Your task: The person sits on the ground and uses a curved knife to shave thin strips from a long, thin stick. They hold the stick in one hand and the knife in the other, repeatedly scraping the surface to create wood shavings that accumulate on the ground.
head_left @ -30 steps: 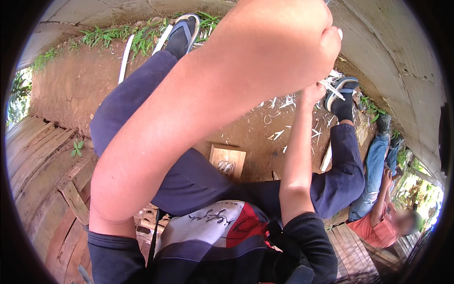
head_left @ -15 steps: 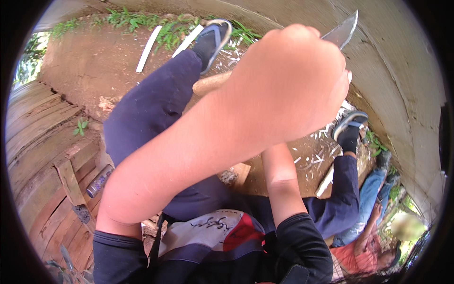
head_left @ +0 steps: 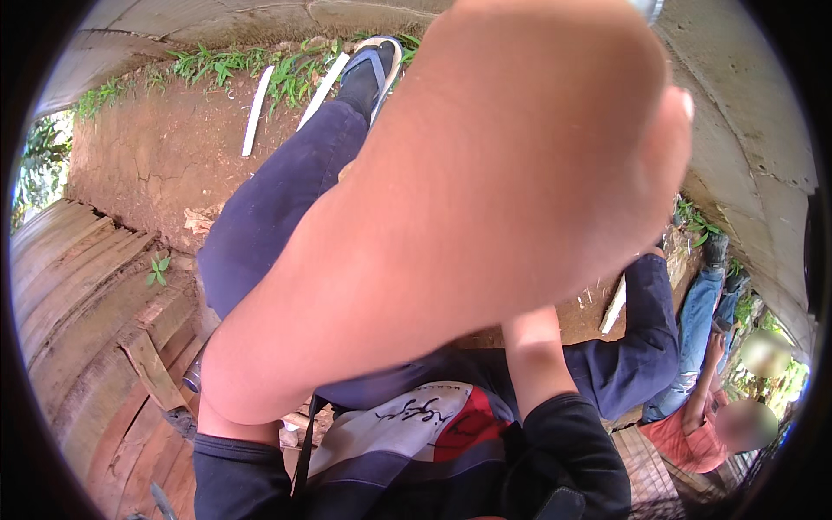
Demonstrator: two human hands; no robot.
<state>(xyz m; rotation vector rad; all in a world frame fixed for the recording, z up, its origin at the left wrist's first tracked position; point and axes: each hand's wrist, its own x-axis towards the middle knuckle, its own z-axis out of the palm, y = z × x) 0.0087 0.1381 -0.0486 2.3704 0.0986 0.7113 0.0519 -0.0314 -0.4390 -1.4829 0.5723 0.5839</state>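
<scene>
Dirt ground [head_left: 147, 165], white strips [head_left: 256, 111] by the grass edge; left hand [head_left: 555, 147] fisted round a blade [head_left: 648, 9], blocking view — slip risks cutting; right hand's grip cannot be told.

a knife blade [head_left: 650, 9], grey metal, only its tip in view above the raised, blurred left hand [head_left: 555, 147] at the top edge.

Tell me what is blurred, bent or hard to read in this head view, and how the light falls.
Head view: the raised left hand sits so close to the lens that it is soft and fills most of the frame, hiding its grip; even daylight, no glare; the plank floor bends with the fisheye rim; the right hand is hidden.
</scene>
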